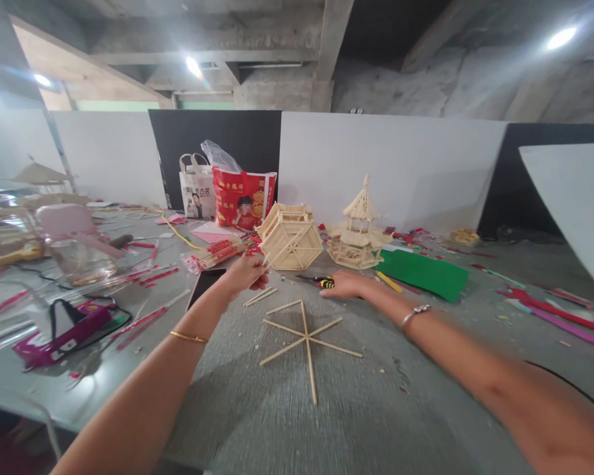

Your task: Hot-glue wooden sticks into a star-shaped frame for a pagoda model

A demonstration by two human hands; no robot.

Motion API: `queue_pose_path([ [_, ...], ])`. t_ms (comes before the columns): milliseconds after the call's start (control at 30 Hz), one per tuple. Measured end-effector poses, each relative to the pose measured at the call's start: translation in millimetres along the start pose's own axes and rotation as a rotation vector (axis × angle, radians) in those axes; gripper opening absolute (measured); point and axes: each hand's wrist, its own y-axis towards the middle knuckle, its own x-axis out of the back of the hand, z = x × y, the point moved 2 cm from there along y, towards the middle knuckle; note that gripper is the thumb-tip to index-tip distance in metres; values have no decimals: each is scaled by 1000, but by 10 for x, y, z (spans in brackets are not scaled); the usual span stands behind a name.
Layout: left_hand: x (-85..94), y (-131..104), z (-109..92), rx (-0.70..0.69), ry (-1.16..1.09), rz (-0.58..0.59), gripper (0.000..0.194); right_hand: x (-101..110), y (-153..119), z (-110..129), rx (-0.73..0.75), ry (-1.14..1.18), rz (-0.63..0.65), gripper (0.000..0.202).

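My left hand [247, 274] is closed, pinching a thin wooden stick [260, 276] above the table. A little to its right, my right hand [345, 284] is closed round the yellow-and-black handles of pliers [325, 282], whose dark jaws point left. The handle ends are hidden by the palm. In front of both hands lies a star of crossed wooden sticks [307, 349], with one stick [284, 307] bridging two arm tips at its far left. Loose sticks [261, 297] lie under my left hand. Behind stands a hexagonal stick frame [293, 243], tipped on its side.
A stick pavilion model [359, 234] stands behind my right hand, beside a green sheet [426, 272]. A dark phone [206, 285] and wrapped stick bundles [220, 253] lie near my left forearm. Farther left are a purple device [64, 333] and a pink-lidded jug [76, 244]. Bags [240, 198] stand behind.
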Motion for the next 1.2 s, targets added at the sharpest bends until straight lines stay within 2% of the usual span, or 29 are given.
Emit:
queue_pose_path([
  [100, -47, 14, 26, -21, 130, 4, 15, 22, 10, 13, 20, -3, -149, 35],
  [200, -59, 43, 39, -62, 241, -19, 18, 187, -105, 96, 55, -2, -395, 40],
  [267, -64, 49, 19, -89, 296, -38, 21, 345, -203, 207, 137, 1, -562, 41],
  [333, -75, 33, -32, -116, 329, -54, 24, 478, -264, 346, 290, 7, -638, 38],
  [433, -93, -29, -147, -155, 335, -79, 27, 559, -259, 516, 491, 34, -612, 30],
  [533, -112, -90, -221, -173, 293, -101, 26, 532, -202, 586, 549, 109, -569, 20],
  [633, -117, -91, -194, -141, 185, -149, 23, 525, -159, 577, 484, 255, -588, 18],
  [767, -59, -43, -111, -40, -73, -234, 25, 657, -124, 481, 253, 570, -637, 24],
  [833, -27, -40, -113, -5, -213, -242, 23, 723, -118, 460, 173, 755, -592, 26],
  [1000, -96, -118, -211, 5, -453, -181, 14, 701, -177, 630, 197, 1168, -337, 10],
  [1100, -213, -168, -237, 2, -606, -106, 11, 622, -196, 760, 212, 1323, -277, 8],
  [1200, -319, -184, -206, 30, -654, -25, 5, 545, -170, 851, 231, 1391, -257, 14],
])
